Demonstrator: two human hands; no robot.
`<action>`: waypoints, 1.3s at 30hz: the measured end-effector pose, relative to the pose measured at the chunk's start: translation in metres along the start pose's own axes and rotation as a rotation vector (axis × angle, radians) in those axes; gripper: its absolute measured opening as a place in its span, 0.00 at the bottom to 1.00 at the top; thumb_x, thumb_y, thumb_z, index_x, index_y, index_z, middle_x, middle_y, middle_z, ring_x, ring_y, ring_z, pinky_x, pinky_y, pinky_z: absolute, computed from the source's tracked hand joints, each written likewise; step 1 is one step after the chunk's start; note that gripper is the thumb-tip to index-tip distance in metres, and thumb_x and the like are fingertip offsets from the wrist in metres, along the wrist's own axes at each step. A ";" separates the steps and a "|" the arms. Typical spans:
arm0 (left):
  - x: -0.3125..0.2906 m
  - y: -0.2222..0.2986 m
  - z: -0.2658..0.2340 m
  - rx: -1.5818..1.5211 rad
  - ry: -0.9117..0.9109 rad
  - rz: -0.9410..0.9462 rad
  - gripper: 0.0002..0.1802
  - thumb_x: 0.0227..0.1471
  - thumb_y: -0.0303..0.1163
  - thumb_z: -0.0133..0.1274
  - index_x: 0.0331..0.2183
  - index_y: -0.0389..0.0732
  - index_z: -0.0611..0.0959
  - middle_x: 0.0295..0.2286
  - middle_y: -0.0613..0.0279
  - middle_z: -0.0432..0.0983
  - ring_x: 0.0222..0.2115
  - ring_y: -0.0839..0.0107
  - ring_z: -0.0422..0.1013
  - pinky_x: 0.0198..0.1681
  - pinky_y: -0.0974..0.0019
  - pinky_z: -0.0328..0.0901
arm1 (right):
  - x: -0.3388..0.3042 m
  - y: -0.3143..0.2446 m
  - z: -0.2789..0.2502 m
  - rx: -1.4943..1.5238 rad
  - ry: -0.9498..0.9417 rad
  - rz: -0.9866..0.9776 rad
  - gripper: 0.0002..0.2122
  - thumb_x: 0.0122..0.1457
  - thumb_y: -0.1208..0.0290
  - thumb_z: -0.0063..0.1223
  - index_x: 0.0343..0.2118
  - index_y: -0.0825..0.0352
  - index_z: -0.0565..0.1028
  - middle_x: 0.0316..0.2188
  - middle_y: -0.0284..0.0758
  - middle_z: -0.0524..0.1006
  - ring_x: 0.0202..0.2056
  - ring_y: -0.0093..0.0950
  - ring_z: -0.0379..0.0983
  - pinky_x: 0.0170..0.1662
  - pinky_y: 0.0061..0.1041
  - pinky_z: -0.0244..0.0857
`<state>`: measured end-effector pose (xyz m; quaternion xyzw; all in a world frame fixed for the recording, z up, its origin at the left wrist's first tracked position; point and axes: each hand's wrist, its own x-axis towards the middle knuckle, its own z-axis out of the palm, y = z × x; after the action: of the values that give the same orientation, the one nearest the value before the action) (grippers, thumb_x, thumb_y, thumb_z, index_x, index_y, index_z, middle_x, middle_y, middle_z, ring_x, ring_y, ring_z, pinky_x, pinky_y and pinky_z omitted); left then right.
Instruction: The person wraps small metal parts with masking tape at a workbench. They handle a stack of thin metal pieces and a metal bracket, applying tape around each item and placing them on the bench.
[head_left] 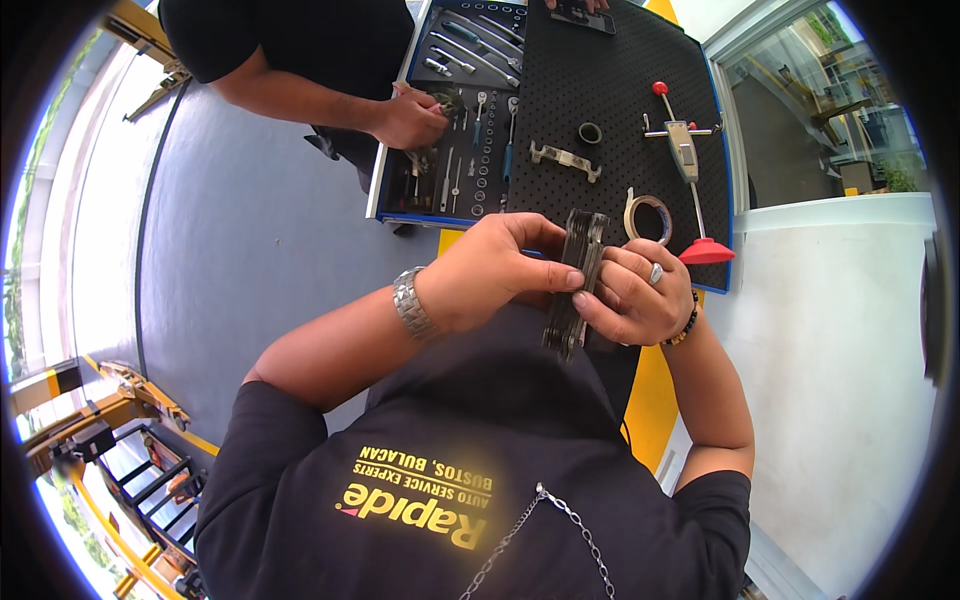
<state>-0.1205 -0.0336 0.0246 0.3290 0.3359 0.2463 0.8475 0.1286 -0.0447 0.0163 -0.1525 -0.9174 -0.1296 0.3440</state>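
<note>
Grey floor spreads to the left of a bench whose top is a black perforated mat with a blue rim along its right edge. Beside its left edge sits a tool tray holding wrenches, ratchets and a row of small sockets; a co-worker's hand reaches over it, and what those fingers touch is too unclear to tell. At the far edge, another hand's fingers touch a dark phone. Between the middle and the left edge of the mat lie a metal bracket and, just beyond it, a short dark ring. Near the right edge, a grey tool with a red knob at its far end stretches to a red cup by the near right corner, with a tape roll just beside it. In front of the near edge, the person holds up a dark layered metal piece, its long side running away from the chest. The left hand pinches it, thumb on the near face and fingers partly hidden behind; the right hand clamps its right side with curled fingers and thumb.
</note>
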 end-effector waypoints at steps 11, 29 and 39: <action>0.010 -0.012 0.001 0.024 0.068 -0.064 0.29 0.56 0.29 0.67 0.54 0.27 0.77 0.43 0.54 0.81 0.42 0.68 0.80 0.45 0.62 0.77 | -0.007 0.000 -0.006 -0.056 -0.100 -0.008 0.15 0.51 0.74 0.66 0.43 0.53 0.80 0.33 0.31 0.74 0.32 0.26 0.75 0.38 0.28 0.71; -0.004 0.007 0.019 0.092 -0.035 0.032 0.23 0.55 0.26 0.67 0.50 0.26 0.81 0.42 0.53 0.83 0.41 0.71 0.81 0.45 0.64 0.78 | 0.001 0.005 -0.026 -0.173 -0.047 -0.092 0.20 0.52 0.72 0.62 0.48 0.44 0.79 0.35 0.29 0.74 0.36 0.25 0.76 0.41 0.28 0.68; 0.014 0.013 0.014 0.020 0.029 -0.086 0.32 0.55 0.30 0.67 0.56 0.23 0.75 0.46 0.46 0.80 0.45 0.64 0.80 0.46 0.61 0.78 | -0.002 0.023 -0.019 -0.065 -0.076 -0.046 0.17 0.50 0.72 0.66 0.44 0.47 0.82 0.33 0.29 0.73 0.34 0.24 0.76 0.35 0.23 0.72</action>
<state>-0.1036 -0.0214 0.0354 0.3191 0.3642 0.2112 0.8491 0.1500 -0.0310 0.0318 -0.1474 -0.9284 -0.1611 0.3006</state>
